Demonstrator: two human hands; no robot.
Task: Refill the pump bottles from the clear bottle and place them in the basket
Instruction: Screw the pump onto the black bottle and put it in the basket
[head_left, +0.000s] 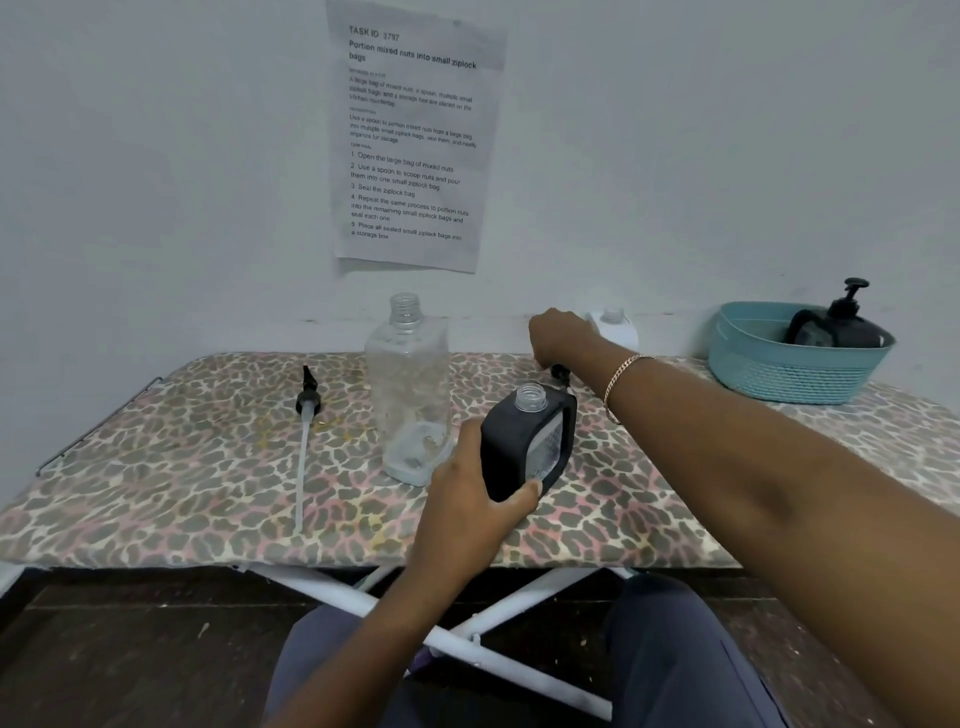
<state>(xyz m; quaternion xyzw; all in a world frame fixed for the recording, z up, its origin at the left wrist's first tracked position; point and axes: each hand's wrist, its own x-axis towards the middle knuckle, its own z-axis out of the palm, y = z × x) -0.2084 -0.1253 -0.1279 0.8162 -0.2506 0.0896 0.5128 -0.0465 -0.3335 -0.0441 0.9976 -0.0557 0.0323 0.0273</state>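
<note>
My left hand grips a black pump bottle with its neck uncapped, held tilted just above the table. Behind that bottle my right hand reaches down with curled fingers onto a black pump head; most of the pump is hidden. The clear bottle stands upright and uncapped to the left, nearly empty. A second black pump with a long white tube lies flat on the table at the left. A white bottle without a cap stands by the wall. The teal basket at the right holds one black pump bottle.
The table is a narrow board with a leopard-print cover on white crossed legs, pushed against a white wall. A printed sheet hangs on the wall above. My knees are below the front edge.
</note>
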